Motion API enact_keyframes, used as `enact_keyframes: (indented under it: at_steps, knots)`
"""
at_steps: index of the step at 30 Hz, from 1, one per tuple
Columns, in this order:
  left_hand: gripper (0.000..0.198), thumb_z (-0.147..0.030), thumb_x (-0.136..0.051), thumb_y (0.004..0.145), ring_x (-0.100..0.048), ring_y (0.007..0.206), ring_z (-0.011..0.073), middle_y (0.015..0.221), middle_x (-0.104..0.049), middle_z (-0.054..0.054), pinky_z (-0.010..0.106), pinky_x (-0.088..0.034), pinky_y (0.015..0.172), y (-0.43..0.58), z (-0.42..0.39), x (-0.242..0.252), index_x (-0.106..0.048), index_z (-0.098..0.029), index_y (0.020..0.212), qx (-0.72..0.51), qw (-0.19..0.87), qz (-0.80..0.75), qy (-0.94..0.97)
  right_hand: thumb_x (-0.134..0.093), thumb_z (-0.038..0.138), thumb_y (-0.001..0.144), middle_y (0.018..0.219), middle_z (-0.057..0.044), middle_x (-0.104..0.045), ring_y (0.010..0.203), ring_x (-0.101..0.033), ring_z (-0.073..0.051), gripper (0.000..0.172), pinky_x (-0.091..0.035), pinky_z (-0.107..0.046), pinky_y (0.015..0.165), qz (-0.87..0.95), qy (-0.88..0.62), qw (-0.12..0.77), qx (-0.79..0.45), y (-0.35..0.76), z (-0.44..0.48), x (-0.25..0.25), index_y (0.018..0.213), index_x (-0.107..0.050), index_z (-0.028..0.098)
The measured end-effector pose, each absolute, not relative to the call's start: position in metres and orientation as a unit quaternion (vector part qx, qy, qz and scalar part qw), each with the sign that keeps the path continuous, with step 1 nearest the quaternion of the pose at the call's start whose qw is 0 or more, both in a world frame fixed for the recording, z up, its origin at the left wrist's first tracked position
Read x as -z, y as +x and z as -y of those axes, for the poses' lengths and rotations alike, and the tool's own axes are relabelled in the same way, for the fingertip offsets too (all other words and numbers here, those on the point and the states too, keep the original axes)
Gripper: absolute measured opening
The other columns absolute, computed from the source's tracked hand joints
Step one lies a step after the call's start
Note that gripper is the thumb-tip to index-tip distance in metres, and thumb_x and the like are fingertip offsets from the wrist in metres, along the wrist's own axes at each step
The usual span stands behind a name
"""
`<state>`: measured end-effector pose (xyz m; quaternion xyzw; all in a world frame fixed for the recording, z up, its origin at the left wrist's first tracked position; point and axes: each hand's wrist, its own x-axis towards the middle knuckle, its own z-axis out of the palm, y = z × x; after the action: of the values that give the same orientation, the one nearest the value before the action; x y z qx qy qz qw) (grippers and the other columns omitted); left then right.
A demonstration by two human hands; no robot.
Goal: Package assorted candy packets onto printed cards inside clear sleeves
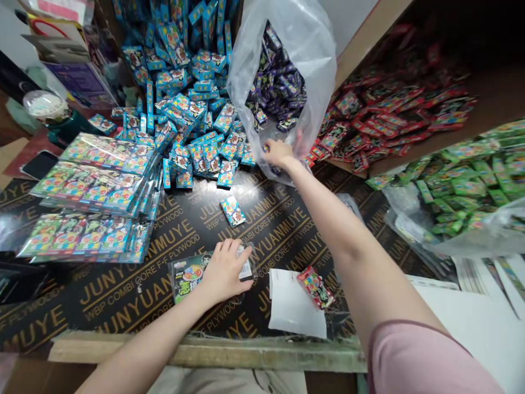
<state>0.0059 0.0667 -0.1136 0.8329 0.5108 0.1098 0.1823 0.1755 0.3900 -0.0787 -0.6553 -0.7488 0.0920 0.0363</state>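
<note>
My left hand [227,269] lies with fingers spread over a flat dark packet [191,273] in a clear sleeve near the table's front edge. Part of that packet is covered by the hand. At the mouth of a clear plastic bag [324,60], my right hand [279,153] has its fingers curled closed; what is between them is too small to make out. Inside the bag sits a heap of small purple boxes [283,90]. One blue box [232,212] lies alone just beyond my left hand. A red packet [315,287] rests on a white paper sheet [293,317].
Blue boxes [176,109] are heaped at the back. Sleeved multi-packs [94,186] are stacked at left, beside a phone [40,165] and a dark jar [68,128]. Red packets [385,115] fill a carton at right, with green packets [467,186] in plastic nearer me.
</note>
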Motion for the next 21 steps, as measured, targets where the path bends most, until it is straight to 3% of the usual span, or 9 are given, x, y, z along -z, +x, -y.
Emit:
enact_keyframes:
  at_steps: [6, 10, 12, 15, 18, 21]
  knots:
    - [0.068, -0.044, -0.073, 0.07, -0.045, 0.114, 0.0323, 0.127, -0.051, 0.016, 0.048, -0.04, 0.096, 0.006, -0.066, 0.113, -0.053, -0.018, 0.129, -0.107, 0.169, -0.509, 0.837, -0.061, 0.034, 0.07, 0.101, -0.014, -0.056, 0.09, -0.053, -0.03, 0.041, -0.04, -0.038, 0.078, 0.81, -0.575, 0.114, 0.013, 0.196, -0.295, 0.07, 0.106, -0.06, 0.016]
    - [0.067, -0.043, -0.073, 0.069, -0.044, 0.116, 0.0323, 0.129, -0.05, 0.016, 0.049, -0.039, 0.098, 0.006, -0.065, 0.115, -0.054, -0.019, 0.129, -0.111, 0.168, -0.512, 0.835, -0.054, 0.022, 0.077, 0.096, -0.013, -0.057, 0.097, -0.048, -0.031, 0.02, -0.034, -0.042, 0.083, 0.848, -0.517, 0.105, 0.044, 0.197, -0.252, 0.077, 0.094, -0.063, 0.016]
    - [0.067, -0.043, -0.074, 0.069, -0.044, 0.116, 0.0324, 0.129, -0.05, 0.016, 0.048, -0.039, 0.097, 0.005, -0.065, 0.115, -0.054, -0.02, 0.129, -0.111, 0.168, -0.51, 0.836, -0.05, 0.019, 0.08, 0.096, -0.013, -0.058, 0.098, -0.048, -0.03, 0.017, -0.032, -0.044, 0.087, 0.867, -0.486, 0.101, 0.039, 0.193, -0.228, 0.088, 0.091, -0.063, 0.017]
    - [0.068, -0.043, -0.075, 0.068, -0.045, 0.115, 0.0331, 0.128, -0.051, 0.016, 0.048, -0.04, 0.096, 0.004, -0.066, 0.115, -0.054, -0.02, 0.128, -0.11, 0.166, -0.508, 0.838, -0.05, 0.026, 0.087, 0.102, -0.012, -0.062, 0.099, -0.05, -0.028, 0.019, -0.032, -0.044, 0.09, 0.914, -0.395, 0.089, -0.031, 0.187, -0.191, 0.102, 0.097, -0.065, 0.019]
    - [0.068, -0.044, -0.075, 0.068, -0.045, 0.115, 0.033, 0.126, -0.051, 0.016, 0.048, -0.04, 0.095, 0.003, -0.065, 0.112, -0.054, -0.02, 0.127, -0.107, 0.163, -0.51, 0.838, -0.055, 0.041, 0.088, 0.126, -0.014, -0.056, 0.116, -0.048, -0.029, 0.034, -0.032, -0.044, 0.096, 0.908, -0.386, 0.139, -0.083, 0.188, -0.169, 0.11, 0.115, -0.062, 0.021]
    - [0.069, -0.046, -0.078, 0.065, -0.046, 0.113, 0.0328, 0.123, -0.053, 0.015, 0.047, -0.041, 0.094, 0.002, -0.06, 0.108, -0.056, -0.02, 0.126, -0.089, 0.154, -0.512, 0.84, -0.069, 0.054, 0.074, 0.146, -0.018, -0.04, 0.135, -0.032, -0.037, 0.075, -0.026, -0.052, 0.103, 0.86, -0.475, 0.172, -0.071, 0.198, -0.169, 0.114, 0.138, -0.046, 0.023]
